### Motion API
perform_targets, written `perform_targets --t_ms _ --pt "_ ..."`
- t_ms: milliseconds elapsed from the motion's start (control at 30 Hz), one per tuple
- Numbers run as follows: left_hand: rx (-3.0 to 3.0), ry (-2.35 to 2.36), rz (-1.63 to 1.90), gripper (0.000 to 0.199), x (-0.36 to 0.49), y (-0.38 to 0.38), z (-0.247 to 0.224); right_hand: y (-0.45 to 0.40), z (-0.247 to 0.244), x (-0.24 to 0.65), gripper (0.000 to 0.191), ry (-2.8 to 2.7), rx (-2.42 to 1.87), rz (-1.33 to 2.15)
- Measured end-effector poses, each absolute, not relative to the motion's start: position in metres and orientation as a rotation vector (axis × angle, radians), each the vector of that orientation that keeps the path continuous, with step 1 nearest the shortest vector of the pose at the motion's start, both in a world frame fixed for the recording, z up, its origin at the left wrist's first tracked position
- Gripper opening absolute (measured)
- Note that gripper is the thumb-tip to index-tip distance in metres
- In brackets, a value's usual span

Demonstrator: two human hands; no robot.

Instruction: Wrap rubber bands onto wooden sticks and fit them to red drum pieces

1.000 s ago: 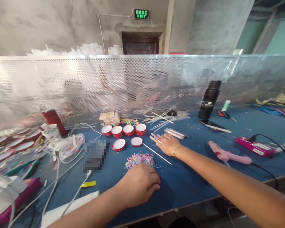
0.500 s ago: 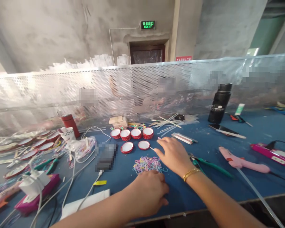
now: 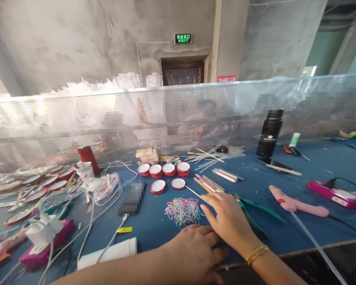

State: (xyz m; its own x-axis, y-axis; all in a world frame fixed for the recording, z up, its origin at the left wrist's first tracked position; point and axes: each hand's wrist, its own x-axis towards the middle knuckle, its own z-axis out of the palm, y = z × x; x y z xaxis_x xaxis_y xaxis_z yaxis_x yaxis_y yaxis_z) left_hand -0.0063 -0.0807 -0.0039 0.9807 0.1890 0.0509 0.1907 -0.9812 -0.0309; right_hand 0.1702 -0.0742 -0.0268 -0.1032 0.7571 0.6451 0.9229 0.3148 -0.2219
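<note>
My left hand [image 3: 195,250] rests low at the table's front, fingers loosely spread toward the right, holding nothing that I can see. Just beside it, my right hand [image 3: 231,221] is open, thumb apart from the fingers. Its fingertips lie over the near end of a thin stick [image 3: 195,192]; whether they touch it I cannot tell. That stick meets a small red-rimmed drum [image 3: 178,183] with a white face. Left of my right hand sits a pile of pastel rubber bands [image 3: 183,211]. Green-handled pliers [image 3: 265,211] lie to its right.
Stacked small drums [image 3: 169,170], coloured sticks [image 3: 209,184] and a phone [image 3: 132,199] lie beyond. At right are a pink glue gun [image 3: 296,204], a magenta power strip [image 3: 336,194] and a black bottle [image 3: 269,134]. Cables [image 3: 91,221] and a white plug [image 3: 44,228] crowd the left.
My right hand has drawn back toward me, uncovering the coloured sticks and more of the thin stick by the drum. My left hand has shifted slightly right and nearer, its fingers less curled.
</note>
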Motion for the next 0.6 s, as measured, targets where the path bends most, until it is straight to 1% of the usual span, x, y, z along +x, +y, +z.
perform_targets --t_ms 67,133,200,267,367,433,533,600 --pt "-3.126 -0.233 -0.037 0.036 -0.006 -0.075 0.01 -0.081 -0.035 0.172 0.025 -1.874 -1.445 -0.342" --pt "-3.2 -0.206 -0.101 0.022 -0.012 -0.061 0.032 -0.089 -0.045 0.174 0.025 -1.825 -1.378 -0.394" --pt "-3.224 -0.34 -0.276 0.022 -0.021 -0.038 0.06 -0.096 -0.054 0.174 0.023 -1.767 -1.303 -0.457" --pt "-3.15 -0.602 -0.405 0.025 -0.032 -0.004 0.087 -0.103 -0.059 0.174 0.02 -1.734 -1.253 -0.504" --pt "-2.819 -1.058 -0.384 0.026 -0.046 0.058 0.119 -0.108 -0.059 0.172 0.018 -1.747 -1.231 -0.511" --pt "-2.632 -1.256 -0.328 0.028 -0.051 0.101 0.13 -0.109 -0.056 0.17 0.017 -1.767 -1.219 -0.51" --pt "-2.547 -1.355 -0.273 0.029 -0.05 0.163 0.132 -0.105 -0.054 0.172 0.017 -1.792 -1.21 -0.508" --pt "-2.528 -1.39 -0.197 0.027 -0.044 0.199 0.127 -0.101 -0.055 0.175 0.017 -1.808 -1.215 -0.496"
